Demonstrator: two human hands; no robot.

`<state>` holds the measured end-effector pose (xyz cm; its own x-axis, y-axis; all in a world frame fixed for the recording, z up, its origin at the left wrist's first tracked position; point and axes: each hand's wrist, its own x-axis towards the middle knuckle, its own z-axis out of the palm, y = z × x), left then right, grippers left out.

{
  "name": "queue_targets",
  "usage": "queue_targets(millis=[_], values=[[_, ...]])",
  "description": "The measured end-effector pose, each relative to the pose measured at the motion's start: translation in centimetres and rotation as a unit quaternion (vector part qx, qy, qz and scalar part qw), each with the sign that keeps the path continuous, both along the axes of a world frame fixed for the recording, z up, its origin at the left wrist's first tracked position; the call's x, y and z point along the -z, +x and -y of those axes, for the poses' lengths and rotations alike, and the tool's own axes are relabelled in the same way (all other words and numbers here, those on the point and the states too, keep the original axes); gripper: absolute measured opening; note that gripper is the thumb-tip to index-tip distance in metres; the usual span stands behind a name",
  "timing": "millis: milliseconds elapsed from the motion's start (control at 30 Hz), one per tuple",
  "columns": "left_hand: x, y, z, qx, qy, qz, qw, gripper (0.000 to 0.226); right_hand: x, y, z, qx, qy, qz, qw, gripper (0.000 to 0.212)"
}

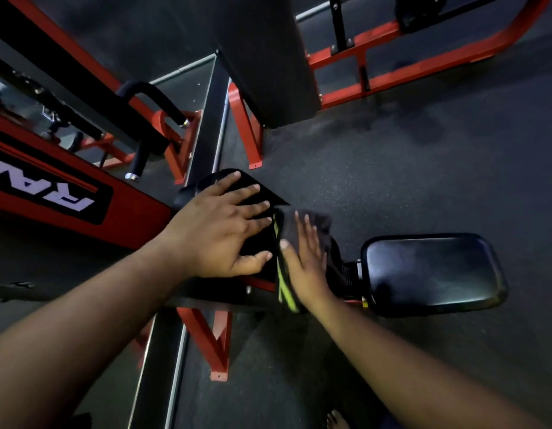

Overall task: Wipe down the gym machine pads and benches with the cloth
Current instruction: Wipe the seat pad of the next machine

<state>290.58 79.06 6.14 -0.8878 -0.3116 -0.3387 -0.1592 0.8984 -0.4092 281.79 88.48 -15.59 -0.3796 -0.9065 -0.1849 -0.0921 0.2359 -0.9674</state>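
A black pad [220,179] of a red-framed gym machine lies at the centre of the head view. My left hand [225,227] rests flat on it with fingers spread. Just to its right, my right hand [305,258] presses a dark cloth [318,222] with a yellow-green stripe against the pad's right end, fingers straight. A second black pad [432,270], shiny and rectangular, sits further right, apart from both hands.
Red machine frame [212,339] and a grey rail run below and behind the pad. A red panel with white letters [51,193] stands at left, with black handles [150,97] above it. A tall dark pad [268,57] rises behind. A bare foot [338,421] shows on the rubber floor.
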Motion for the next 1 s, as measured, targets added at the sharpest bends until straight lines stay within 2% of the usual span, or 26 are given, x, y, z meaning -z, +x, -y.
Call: queue_targets(millis=[100, 233, 300, 433, 533, 633, 700, 767, 833, 900, 1000], values=[[-0.1, -0.1, 0.3, 0.016, 0.018, 0.009, 1.0, 0.071, 1.3, 0.3, -1.3, -0.002, -0.016, -0.022, 1.0, 0.072], [0.1, -0.1, 0.1, 0.016, 0.009, 0.001, 1.0, 0.069, 2.7, -4.3, 4.9, -0.011, 0.039, 0.011, 0.999, 0.092], [0.1, -0.2, -0.1, 0.016, 0.005, -0.003, 1.0, 0.069, 2.4, -4.9, 6.3, -0.011, 0.05, 0.017, 0.999, 0.09], [0.2, -0.2, 0.2, 0.009, 0.001, -0.019, 1.0, 0.068, 4.1, -1.8, 0.2, -0.012, -0.012, -0.019, 1.0, 0.075], [0.5, 0.0, 0.2, 0.012, 0.003, -0.027, 1.0, 0.066, 8.8, -2.0, -2.1, -0.018, 0.005, -0.025, 1.0, 0.078], [0.4, 0.1, 0.3, 0.005, 0.002, -0.03, 1.0, 0.066, 11.9, -4.9, 1.9, 0.035, 0.092, 0.075, 0.992, 0.096], [0.4, 0.0, 0.4, 0.002, 0.008, -0.035, 0.999, 0.067, 13.8, -6.2, 4.0, 0.071, 0.189, 0.183, 0.962, 0.113], [0.4, 0.0, 0.5, 0.006, 0.013, -0.045, 0.999, 0.066, 15.4, -6.3, 4.3, 0.102, 0.24, 0.243, 0.934, 0.117], [0.3, 0.2, 0.5, -0.002, 0.019, -0.07, 0.997, 0.066, 14.5, -5.9, 3.9, 0.113, 0.246, 0.243, 0.932, 0.115], [0.3, 0.3, 0.4, -0.014, 0.027, -0.092, 0.995, 0.07, 10.5, -5.8, 3.5, 0.081, 0.261, 0.202, 0.94, 0.108], [0.3, 0.5, 0.0, -0.025, 0.013, -0.141, 0.99, 0.079, 3.5, -5.0, 4.1, 0.063, 0.182, 0.14, 0.971, 0.083]])
